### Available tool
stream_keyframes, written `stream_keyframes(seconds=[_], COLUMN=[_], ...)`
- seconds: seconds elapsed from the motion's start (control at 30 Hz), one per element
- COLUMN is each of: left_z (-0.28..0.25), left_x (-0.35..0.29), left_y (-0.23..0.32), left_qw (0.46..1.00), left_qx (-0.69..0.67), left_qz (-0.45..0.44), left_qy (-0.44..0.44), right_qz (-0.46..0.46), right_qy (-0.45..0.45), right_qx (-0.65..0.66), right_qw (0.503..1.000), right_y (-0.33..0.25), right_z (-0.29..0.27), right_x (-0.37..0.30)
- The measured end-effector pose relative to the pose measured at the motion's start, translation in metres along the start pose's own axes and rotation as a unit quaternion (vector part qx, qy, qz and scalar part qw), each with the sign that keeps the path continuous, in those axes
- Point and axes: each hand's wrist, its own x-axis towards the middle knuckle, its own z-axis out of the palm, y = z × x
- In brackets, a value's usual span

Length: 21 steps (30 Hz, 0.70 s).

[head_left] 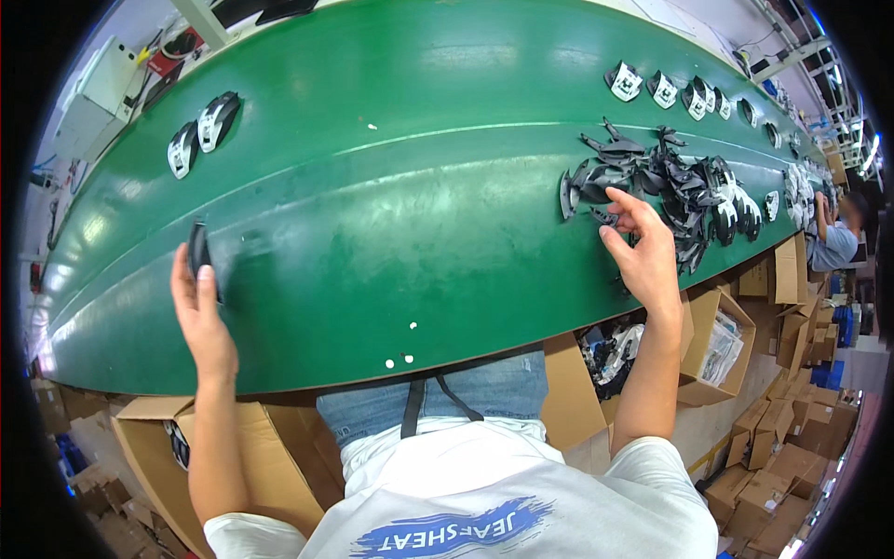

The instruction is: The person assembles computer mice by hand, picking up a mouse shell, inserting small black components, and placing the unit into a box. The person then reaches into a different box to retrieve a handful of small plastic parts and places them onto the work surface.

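Observation:
My left hand [198, 312] is closed on a black curved plastic shell [198, 250], held on edge above the left part of the green table [400, 233]. The thumb lies on the near side of the shell and the fingers are behind it. At the right, my right hand [643, 247] reaches to the near left edge of a heap of black plastic parts [684, 191]. Its thumb and forefinger are apart, with a small black part [603, 216] showing behind the gap. I see nothing gripped in it.
Two black-and-white shells [217, 121] lie at the far left, and a row of similar shells [663, 89] at the far right. Open cardboard boxes [717, 349] stand below the near edge. Another person [838, 233] sits farther along on the right. Small white bits [408, 359] dot the table.

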Motion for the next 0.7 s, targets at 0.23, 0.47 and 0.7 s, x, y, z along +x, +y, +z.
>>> stream_keyframes(seconds=[0.23,0.47,0.7], left_z=[0.059,0.076,0.086], left_x=[-0.098,-0.126,-0.154], left_y=[0.042,0.057,0.053], left_qw=[0.958,0.936,0.901], left_qx=[-0.167,-0.239,-0.341], left_qz=[-0.170,-0.185,-0.208], left_qy=[-0.162,-0.182,-0.168], right_qz=[-0.013,-0.062,-0.074], right_qy=[0.005,-0.014,-0.014], right_qx=[0.030,-0.136,-0.151], right_qw=[0.999,0.989,0.986], right_y=[-0.004,0.007,0.003], right_z=[0.012,0.017,0.018], right_x=[-0.005,-0.010,-0.001])
